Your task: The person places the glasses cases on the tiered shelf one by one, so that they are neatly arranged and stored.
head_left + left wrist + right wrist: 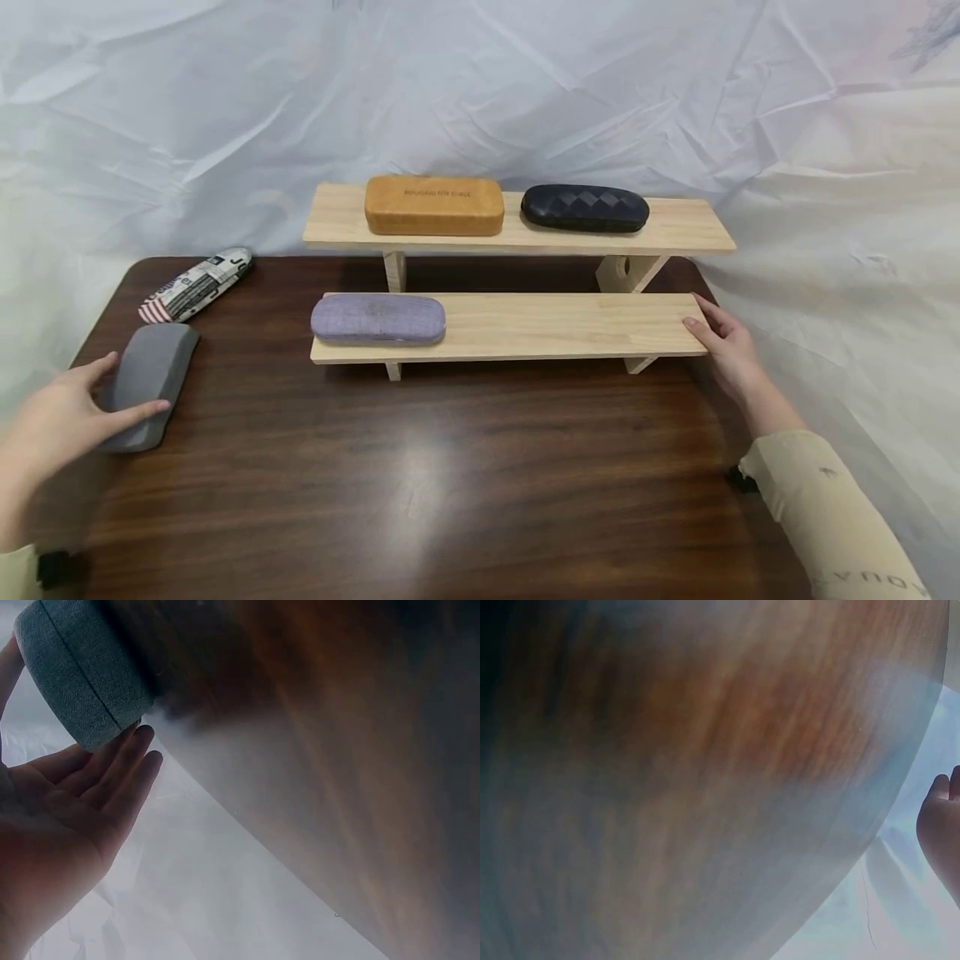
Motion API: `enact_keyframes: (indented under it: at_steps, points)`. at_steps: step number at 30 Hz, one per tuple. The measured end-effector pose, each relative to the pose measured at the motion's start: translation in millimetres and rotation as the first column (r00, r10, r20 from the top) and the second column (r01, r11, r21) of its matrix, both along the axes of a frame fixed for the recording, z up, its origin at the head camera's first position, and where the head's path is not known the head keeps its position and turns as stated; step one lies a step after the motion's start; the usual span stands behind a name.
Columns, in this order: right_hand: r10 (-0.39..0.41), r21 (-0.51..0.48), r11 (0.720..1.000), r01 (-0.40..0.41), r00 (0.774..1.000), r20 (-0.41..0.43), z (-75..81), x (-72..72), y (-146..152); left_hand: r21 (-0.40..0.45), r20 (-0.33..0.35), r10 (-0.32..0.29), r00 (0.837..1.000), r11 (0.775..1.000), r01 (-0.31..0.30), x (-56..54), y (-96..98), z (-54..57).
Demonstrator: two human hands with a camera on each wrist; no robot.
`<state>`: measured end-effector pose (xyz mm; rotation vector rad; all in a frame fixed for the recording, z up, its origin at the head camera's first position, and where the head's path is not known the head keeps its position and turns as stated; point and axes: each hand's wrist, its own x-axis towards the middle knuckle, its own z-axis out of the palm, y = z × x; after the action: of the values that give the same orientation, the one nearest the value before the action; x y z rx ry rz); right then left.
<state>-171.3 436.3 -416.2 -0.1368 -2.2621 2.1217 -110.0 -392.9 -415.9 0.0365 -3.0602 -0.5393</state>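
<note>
At the table's left side, my left hand grips a grey glasses case, thumb and fingers spread across it. In the left wrist view the case's fabric end shows a seam, with fingers against it. My right hand holds the right end of a two-tier wooden shelf, its thumb on top of the lower board; the other fingers are partly hidden. A lilac glasses case lies at the left of that board. On the upper board sit a tan case and a black quilted case.
A newsprint-patterned glasses case lies just behind the grey one on the dark wooden table. White sheeting hangs behind the shelf and along both sides.
</note>
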Motion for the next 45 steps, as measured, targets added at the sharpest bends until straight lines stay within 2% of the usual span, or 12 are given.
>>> enact_keyframes:
  at_steps: [9, 14, 19, 29, 33, 36, 41, 45]
  points:
    - [0.000, 0.003, 1.000, 0.000, 1.000, 0.005, 1.0, -0.4, 0, -0.047, 0.017, 0.050, 0.999, 0.998, -0.049, -2.1, 11.3, 1.6]
    - [-0.005, -0.008, 1.000, 0.005, 1.000, 0.015, 0.5, 0.3, 0, -0.053, 0.035, 0.041, 0.999, 0.998, -0.039, -3.2, 11.7, 1.5]
    - [-0.005, 0.014, 1.000, 0.005, 1.000, 0.028, 1.6, 1.7, -1, -0.031, -0.001, 0.031, 1.000, 0.999, -0.031, -1.4, 10.8, -2.4]
    - [-0.007, 0.044, 0.999, 0.005, 0.999, 0.031, 1.3, 1.5, -1, 0.075, -0.109, 0.091, 0.990, 0.994, -0.083, 7.8, 11.1, -0.1]
    - [-0.010, 0.044, 0.999, 0.009, 1.000, 0.027, -1.2, 5.0, 2, 0.117, -0.123, 0.075, 0.990, 0.991, -0.061, 10.2, 13.7, 5.3]
    - [-0.023, 0.035, 0.999, 0.022, 1.000, 0.016, -1.4, 5.9, 3, 0.148, -0.136, 0.041, 0.990, 0.989, -0.021, 11.3, 21.2, 13.6]
    - [-0.030, 0.058, 0.998, 0.028, 0.999, 0.020, 1.2, 2.3, 2, 0.168, -0.159, -0.009, 0.987, 0.985, 0.036, 15.3, 47.2, 33.7]
    - [-0.027, 0.074, 0.997, 0.025, 0.999, 0.038, 2.1, 0.5, 0, 0.180, -0.197, -0.066, 0.978, 0.978, 0.103, 18.1, 73.2, 47.2]
